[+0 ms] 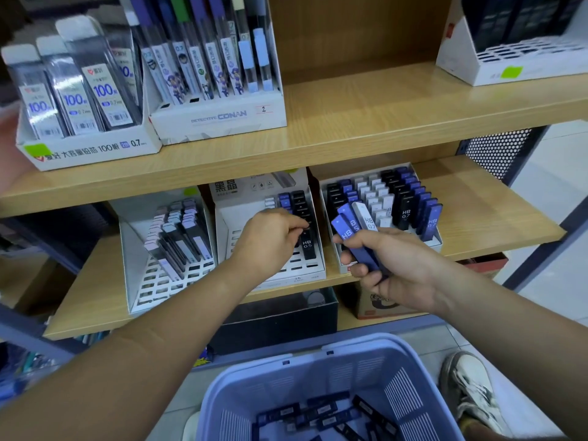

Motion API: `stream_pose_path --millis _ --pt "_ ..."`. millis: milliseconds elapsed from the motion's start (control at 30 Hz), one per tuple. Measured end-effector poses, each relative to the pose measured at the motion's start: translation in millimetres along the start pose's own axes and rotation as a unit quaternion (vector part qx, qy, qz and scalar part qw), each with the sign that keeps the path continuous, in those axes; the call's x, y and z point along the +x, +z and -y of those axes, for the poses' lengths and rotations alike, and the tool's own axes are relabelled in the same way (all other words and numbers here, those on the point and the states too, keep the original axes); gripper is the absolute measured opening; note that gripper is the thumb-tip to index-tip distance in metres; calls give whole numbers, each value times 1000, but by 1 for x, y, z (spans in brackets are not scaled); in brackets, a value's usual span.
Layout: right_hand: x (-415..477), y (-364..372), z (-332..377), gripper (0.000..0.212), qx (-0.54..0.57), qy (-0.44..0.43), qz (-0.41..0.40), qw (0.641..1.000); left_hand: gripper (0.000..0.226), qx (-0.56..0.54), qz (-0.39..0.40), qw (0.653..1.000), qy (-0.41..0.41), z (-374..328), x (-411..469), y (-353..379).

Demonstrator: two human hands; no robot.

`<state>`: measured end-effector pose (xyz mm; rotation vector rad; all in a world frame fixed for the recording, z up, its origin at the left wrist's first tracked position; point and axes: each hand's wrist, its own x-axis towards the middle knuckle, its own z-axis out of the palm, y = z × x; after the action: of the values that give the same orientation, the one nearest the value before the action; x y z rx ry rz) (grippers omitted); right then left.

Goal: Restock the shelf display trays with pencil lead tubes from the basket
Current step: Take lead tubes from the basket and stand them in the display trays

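Nearest me, at 6 o'clock, the lavender plastic basket sits on the floor with dark blue and black pencil lead tubes lying loose across its bottom, and my white sneaker stands beside it at 4 o'clock. Just right of centre, my right hand has its fingers curled round a fanned bundle of tubes, several blue and one white, marked HB and B, their tops pointing toward 11 o'clock. Right at the centre, my left hand pinches the top of a black HB 0.5 tube that stands in the right-hand column of the middle display tray on the lower shelf. At 3 o'clock from it the right tray is packed with black, white and blue tubes; at 9 o'clock the left tray holds pale and grey ones. On the upper shelf, at 10 o'clock, stands a box of 100-lead 0.7 packs, a Detective Conan tray touching it at 11, and a white tray at 1 o'clock.
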<state>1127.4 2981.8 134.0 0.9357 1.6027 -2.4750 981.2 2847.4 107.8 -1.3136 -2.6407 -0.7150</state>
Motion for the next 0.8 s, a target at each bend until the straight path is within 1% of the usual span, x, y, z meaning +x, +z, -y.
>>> stream_pose_path --millis 33,67,100,133,167,200,233,267,333,400,467,533,600,667,733,800 --pt "0 1 0 21 7 0 10 1000 23 -15 -15 1000 -8 -3 0 -3" --pt "1 3 1 22 13 -1 22 1000 23 -68 -25 997 -38 -10 1 -8" --pt "1 4 1 23 18 -1 35 999 22 -165 -19 982 -85 -17 0 -13" --pt "1 6 2 23 22 -1 46 999 21 -289 15 948 -135 -25 -1 -19" --pt "1 7 2 21 26 0 56 998 20 -395 59 900 -176 -31 -2 -24" --pt "0 9 2 19 27 1 66 997 20 -447 92 869 -190 -35 -5 -28" --pt "0 10 2 17 25 3 75 997 17 -460 108 861 -189 -36 -8 -28" --pt "-1 11 2 15 21 4 84 996 14 -463 108 860 -185 -36 -10 -29" --pt "-2 13 0 18 7 6 90 996 9 -480 80 850 -202 -32 -12 -33" --pt "-3 13 -1 21 -7 1 85 996 5 -506 52 829 -233 -25 -11 -38" --pt "-4 13 0 16 -11 -6 78 997 3 -513 47 821 -249 -19 -11 -45" --pt "-3 14 0 12 -16 -10 71 997 1 -502 49 826 -252 -12 -13 -49" --pt "-2 17 -1 9 -44 -16 57 997 4 -488 53 832 -257 -8 -15 -52" --pt "-1 20 -4 7 -106 -26 34 993 10 -472 81 838 -262 -3 -17 -53" --pt "0 22 -7 11 -177 -34 17 983 15 -451 120 844 -265 2 -20 -54" --pt "1 22 -9 16 -231 -39 -1 972 13 -427 131 853 -269 8 -22 -57"
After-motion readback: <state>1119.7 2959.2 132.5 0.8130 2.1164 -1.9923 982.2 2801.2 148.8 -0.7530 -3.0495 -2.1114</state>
